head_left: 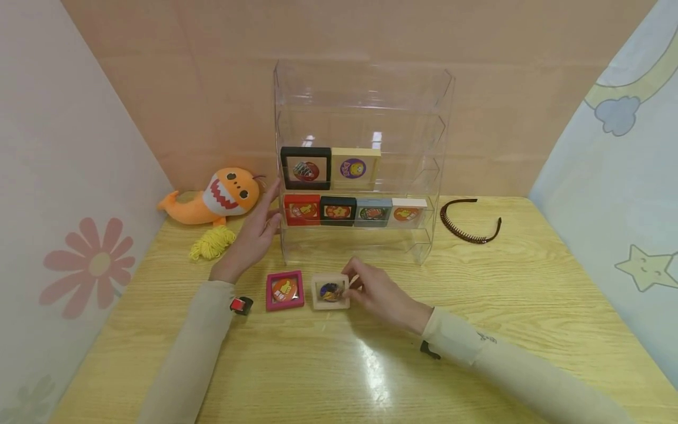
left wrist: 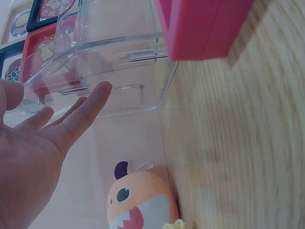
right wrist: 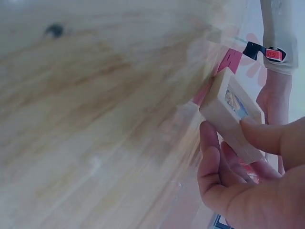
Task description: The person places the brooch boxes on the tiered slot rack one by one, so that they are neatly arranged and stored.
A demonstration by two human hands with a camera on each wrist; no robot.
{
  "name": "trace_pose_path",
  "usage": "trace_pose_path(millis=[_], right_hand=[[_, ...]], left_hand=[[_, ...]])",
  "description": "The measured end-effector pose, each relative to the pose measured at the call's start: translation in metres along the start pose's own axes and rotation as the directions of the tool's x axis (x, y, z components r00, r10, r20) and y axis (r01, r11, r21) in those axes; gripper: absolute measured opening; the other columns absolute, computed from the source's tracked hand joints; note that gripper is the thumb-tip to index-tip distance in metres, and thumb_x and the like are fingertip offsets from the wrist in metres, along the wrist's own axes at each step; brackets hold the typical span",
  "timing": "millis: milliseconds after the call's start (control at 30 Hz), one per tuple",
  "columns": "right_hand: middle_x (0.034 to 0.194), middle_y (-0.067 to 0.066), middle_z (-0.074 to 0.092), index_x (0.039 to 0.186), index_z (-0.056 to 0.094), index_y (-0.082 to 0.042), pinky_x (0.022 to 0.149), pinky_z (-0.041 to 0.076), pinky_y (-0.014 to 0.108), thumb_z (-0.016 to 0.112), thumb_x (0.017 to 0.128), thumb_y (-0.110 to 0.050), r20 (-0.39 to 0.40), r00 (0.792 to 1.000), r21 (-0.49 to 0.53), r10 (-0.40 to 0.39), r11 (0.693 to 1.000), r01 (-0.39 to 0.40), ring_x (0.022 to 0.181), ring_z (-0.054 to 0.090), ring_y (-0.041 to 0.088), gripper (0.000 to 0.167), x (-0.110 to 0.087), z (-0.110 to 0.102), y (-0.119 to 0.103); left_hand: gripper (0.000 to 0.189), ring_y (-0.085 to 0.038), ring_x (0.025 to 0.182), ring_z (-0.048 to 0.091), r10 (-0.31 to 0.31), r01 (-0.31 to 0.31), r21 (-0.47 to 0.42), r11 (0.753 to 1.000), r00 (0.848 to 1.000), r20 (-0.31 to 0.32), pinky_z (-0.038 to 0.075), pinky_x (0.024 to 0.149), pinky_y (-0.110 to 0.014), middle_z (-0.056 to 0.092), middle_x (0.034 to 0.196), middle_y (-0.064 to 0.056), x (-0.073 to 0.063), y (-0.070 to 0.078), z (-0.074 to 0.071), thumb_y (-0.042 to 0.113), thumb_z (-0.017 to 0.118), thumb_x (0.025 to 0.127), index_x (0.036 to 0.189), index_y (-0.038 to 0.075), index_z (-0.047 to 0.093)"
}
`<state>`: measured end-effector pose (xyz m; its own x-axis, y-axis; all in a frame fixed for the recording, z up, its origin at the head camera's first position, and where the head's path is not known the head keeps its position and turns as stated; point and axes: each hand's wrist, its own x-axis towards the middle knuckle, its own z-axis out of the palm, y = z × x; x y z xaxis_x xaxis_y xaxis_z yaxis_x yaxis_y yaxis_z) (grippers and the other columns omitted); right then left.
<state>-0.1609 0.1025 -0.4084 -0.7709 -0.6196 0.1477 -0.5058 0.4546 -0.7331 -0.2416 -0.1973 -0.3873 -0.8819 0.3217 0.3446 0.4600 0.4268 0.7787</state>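
Observation:
My right hand (head_left: 378, 294) grips a cream square display frame (head_left: 320, 303) by its right side, with a dark blue round badge in its window. In the right wrist view the thumb (right wrist: 267, 136) lies over the frame's front edge and the fingers curl behind it. Just left of it on the table lies a pink frame (head_left: 270, 294) with an orange badge. My left hand (head_left: 254, 235) reaches to the left side of a clear acrylic tiered rack (head_left: 365, 238), its fingers fairly straight along the side panel; the left wrist view shows the palm turned toward the rack.
On the rack's middle tier stand a black frame (head_left: 331, 171) and a pale yellow frame (head_left: 339, 153); below them are red (head_left: 290, 221), dark, grey-blue and white frames. An orange shark plush (head_left: 193, 209) and yellow yarn (head_left: 213, 242) lie left, a brown headband (head_left: 461, 234) right.

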Motion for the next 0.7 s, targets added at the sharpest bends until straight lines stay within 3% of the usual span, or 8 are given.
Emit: trace_pose_path(millis=[200, 367, 567, 700], right_hand=[[0.112, 0.011, 0.067, 0.118, 0.055, -0.004, 0.078, 0.058, 0.023, 0.071, 0.093, 0.001, -0.085, 0.995, -0.049, -0.051, 0.998, 0.047, 0.094, 0.071, 0.024, 0.030, 0.001, -0.005, -0.002], [0.111, 0.009, 0.067, 0.118, 0.058, -0.003, 0.078, 0.058, 0.024, 0.073, 0.090, 0.002, -0.186, 0.974, -0.121, -0.130, 0.987, 0.109, 0.092, 0.071, 0.021, 0.032, 0.008, -0.009, -0.003], [0.108, 0.010, 0.069, 0.117, 0.058, -0.003, 0.076, 0.058, 0.025, 0.073, 0.091, 0.000, -0.269, 0.943, -0.186, -0.196, 0.971, 0.149, 0.090, 0.071, 0.019, 0.030, 0.023, -0.018, -0.008], [0.108, 0.010, 0.069, 0.115, 0.058, -0.003, 0.075, 0.058, 0.024, 0.073, 0.091, 0.000, -0.291, 0.937, -0.197, -0.193, 0.971, 0.139, 0.091, 0.071, 0.018, 0.028, 0.035, -0.021, -0.011]], left_hand=[[0.067, -0.042, 0.136, 0.045, -0.015, 0.015, -0.019, 1.000, 1.000, 0.012, 0.050, 0.099, -0.056, 0.019, 0.167, -0.007, 0.002, 0.001, 0.000, 0.012, 0.041, 0.110, 0.164, 0.033, 0.008], [0.065, -0.046, 0.135, 0.044, -0.008, 0.009, -0.027, 1.000, 1.000, 0.015, 0.049, 0.099, -0.058, 0.018, 0.166, -0.015, 0.002, 0.003, 0.001, 0.008, 0.040, 0.109, 0.165, 0.021, 0.008], [0.067, -0.041, 0.136, 0.046, -0.003, 0.003, -0.017, 1.000, 1.000, 0.008, 0.051, 0.098, -0.055, 0.018, 0.167, -0.004, 0.001, 0.001, 0.000, 0.014, 0.042, 0.110, 0.164, 0.035, 0.008], [0.067, -0.039, 0.135, 0.047, 0.021, -0.020, -0.010, 1.000, 1.000, 0.006, 0.052, 0.097, -0.053, 0.019, 0.167, 0.000, 0.001, 0.000, 0.000, 0.018, 0.042, 0.110, 0.162, 0.042, 0.008]])
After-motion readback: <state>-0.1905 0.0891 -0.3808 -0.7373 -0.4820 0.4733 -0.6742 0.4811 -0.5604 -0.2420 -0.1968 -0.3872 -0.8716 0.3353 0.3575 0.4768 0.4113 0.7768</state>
